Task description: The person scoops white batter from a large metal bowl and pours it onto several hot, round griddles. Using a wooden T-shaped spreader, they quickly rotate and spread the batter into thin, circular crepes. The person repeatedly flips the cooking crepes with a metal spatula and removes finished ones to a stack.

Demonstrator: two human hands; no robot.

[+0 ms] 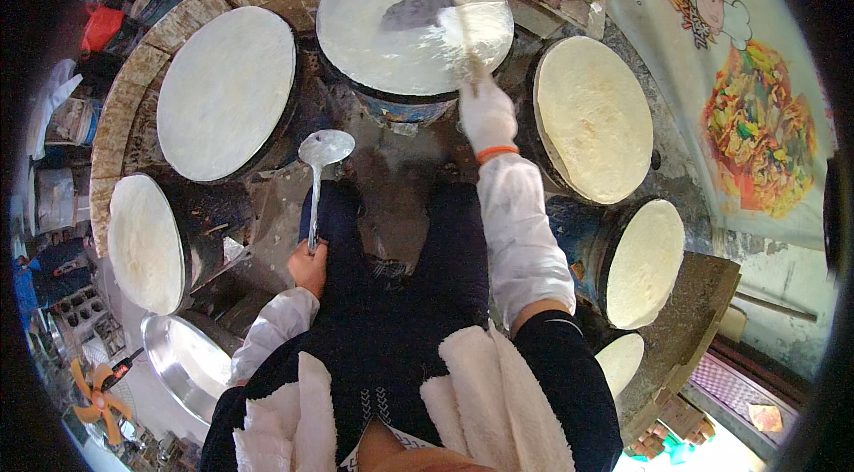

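My right hand (488, 119), in a white glove with an orange band at the wrist, grips a thin wooden spreader (466, 34), partly smeared by motion. It reaches over the round griddle (412, 13) straight ahead. White batter (374, 58) covers most of that griddle, wet and shiny on the right, with a dark bare patch near the middle. My bare left hand (308, 268) is closed round the handle of a metal ladle (326, 148). The ladle's bowl, whitish with batter, is held upward in front of my left knee, apart from the griddles.
Thin pale flatbreads lie on griddles around me: two at left (227, 94) (147, 245), more at right (594, 121) (645, 265). A metal basin (162, 340) stands low at left, near an orange fan (98, 401). A curved brick ledge (191, 14) borders the far left.
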